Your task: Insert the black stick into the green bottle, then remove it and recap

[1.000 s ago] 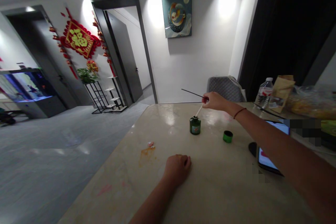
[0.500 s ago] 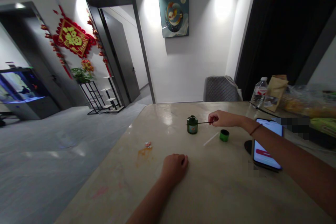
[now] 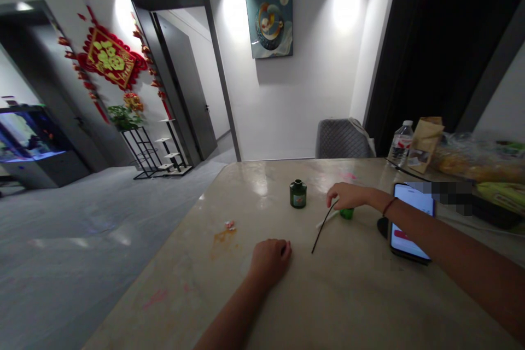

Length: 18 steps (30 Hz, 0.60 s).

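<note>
**Right hand** [image 3: 348, 196]: the fingers are closed in a pinch on the upper end of a thin dark stick [image 3: 322, 227]. The stick slopes down from the hand toward the person. Whether its lower tip touches the table [image 3: 369, 295] cannot be told at this sharpness. The hand is near the green bottle [image 3: 298, 194], to its right, and does not touch it.

**Under the hand:** a green cap [image 3: 346, 213] sits right of the bottle, partly covered by the fingers. A white stick [image 3: 321, 223] lies flat between the cap and the bottle, just beside the cap.

**Green bottle:** upright and uncapped, apart from both hands.

**Left hand** [image 3: 270, 258]: curled into a loose fist, resting on the table in front of the bottle on the person's side. It holds nothing visible.

**Surroundings:** a propped phone [image 3: 410, 221], screen lit, stands further right of the bottle, beside the right forearm. An orange stain [image 3: 223, 236] lies front-left of the bottle.

**Hazards:**
- The open bottle is probably the main risk. A sideways sweep of the hand or the stick could tip it and spill the contents.
- The pinch grips one end only, so the long free end could swing wide or slip out.
- The right forearm passes close to the phone and could knock it over.
</note>
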Each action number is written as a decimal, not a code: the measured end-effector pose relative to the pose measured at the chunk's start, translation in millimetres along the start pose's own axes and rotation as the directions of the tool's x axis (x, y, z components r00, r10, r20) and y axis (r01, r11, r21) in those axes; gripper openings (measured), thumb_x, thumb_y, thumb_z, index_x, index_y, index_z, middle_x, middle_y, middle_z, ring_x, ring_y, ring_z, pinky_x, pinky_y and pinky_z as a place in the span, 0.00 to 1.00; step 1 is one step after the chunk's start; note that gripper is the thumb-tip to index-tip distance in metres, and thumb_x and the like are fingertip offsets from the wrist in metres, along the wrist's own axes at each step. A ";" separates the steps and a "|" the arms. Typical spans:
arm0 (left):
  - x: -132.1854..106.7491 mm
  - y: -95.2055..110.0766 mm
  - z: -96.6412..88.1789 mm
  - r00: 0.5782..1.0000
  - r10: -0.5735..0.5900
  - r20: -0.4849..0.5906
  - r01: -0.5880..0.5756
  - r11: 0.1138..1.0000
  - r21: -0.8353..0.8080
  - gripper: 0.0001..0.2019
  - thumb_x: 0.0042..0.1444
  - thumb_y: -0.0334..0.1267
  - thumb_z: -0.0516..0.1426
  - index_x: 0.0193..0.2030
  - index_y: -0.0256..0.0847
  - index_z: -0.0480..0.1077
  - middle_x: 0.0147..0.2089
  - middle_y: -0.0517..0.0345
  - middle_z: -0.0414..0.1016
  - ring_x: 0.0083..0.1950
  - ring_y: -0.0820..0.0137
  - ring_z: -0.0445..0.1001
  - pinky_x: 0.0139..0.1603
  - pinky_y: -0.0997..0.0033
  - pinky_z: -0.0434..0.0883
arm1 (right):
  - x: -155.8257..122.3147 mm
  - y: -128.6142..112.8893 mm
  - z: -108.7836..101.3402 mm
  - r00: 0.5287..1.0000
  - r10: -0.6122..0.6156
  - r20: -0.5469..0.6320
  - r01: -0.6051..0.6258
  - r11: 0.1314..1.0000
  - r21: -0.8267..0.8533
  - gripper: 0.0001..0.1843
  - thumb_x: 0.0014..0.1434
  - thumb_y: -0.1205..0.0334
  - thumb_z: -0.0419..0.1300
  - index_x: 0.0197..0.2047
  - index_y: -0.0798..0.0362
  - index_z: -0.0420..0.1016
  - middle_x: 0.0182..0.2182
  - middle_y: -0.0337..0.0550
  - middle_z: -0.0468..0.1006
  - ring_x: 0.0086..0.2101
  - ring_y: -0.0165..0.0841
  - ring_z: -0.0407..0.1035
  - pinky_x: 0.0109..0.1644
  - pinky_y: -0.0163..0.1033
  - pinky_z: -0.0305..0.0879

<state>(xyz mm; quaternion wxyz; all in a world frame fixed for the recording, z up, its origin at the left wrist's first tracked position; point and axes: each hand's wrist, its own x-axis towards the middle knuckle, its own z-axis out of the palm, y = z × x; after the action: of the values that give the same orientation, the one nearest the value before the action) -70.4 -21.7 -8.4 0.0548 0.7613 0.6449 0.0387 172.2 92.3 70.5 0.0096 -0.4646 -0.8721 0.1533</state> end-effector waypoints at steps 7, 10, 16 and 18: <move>0.8 -0.7 1.5 0.999 0.025 -0.019 -0.025 1.000 0.017 0.23 0.60 0.44 0.38 0.31 0.41 0.73 0.32 0.52 0.76 0.33 0.70 0.72 0.32 0.73 0.59 | -9.4 21.7 17.0 0.971 0.235 -0.031 -0.237 0.965 -0.107 0.16 0.39 0.59 0.62 0.34 0.56 0.72 0.31 0.51 0.76 0.30 0.39 0.70 0.31 0.37 0.60; 1.0 -1.2 2.0 0.999 0.028 -0.025 -0.027 0.999 0.017 0.24 0.60 0.44 0.38 0.31 0.40 0.73 0.32 0.52 0.76 0.33 0.69 0.72 0.31 0.73 0.59 | -8.9 24.2 11.0 0.974 0.206 -0.097 -0.214 0.973 -0.085 0.18 0.40 0.59 0.61 0.37 0.55 0.69 0.31 0.48 0.75 0.30 0.36 0.68 0.29 0.35 0.57; -0.5 -0.8 0.6 1.000 0.019 -0.023 -0.019 1.000 0.008 0.23 0.59 0.44 0.39 0.31 0.40 0.73 0.32 0.53 0.76 0.33 0.70 0.72 0.31 0.73 0.58 | 12.0 11.9 -14.4 0.957 0.153 -0.246 -0.026 0.891 0.453 0.19 0.40 0.66 0.60 0.38 0.57 0.64 0.34 0.45 0.75 0.31 0.32 0.68 0.31 0.33 0.61; -1.3 -0.1 -1.1 1.000 0.015 -0.019 -0.015 1.000 0.000 0.23 0.59 0.44 0.39 0.30 0.40 0.72 0.32 0.53 0.76 0.33 0.70 0.72 0.31 0.73 0.58 | 26.9 1.5 -10.7 0.936 0.154 -0.316 0.106 0.733 0.672 0.24 0.41 0.65 0.61 0.44 0.56 0.62 0.41 0.48 0.74 0.35 0.32 0.69 0.34 0.35 0.64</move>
<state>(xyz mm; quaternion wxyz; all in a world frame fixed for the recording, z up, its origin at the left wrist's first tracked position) -70.8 -22.9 -7.3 0.0483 0.7657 0.6396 0.0465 159.9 117.8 76.8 0.3320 -0.4597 -0.7329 0.3759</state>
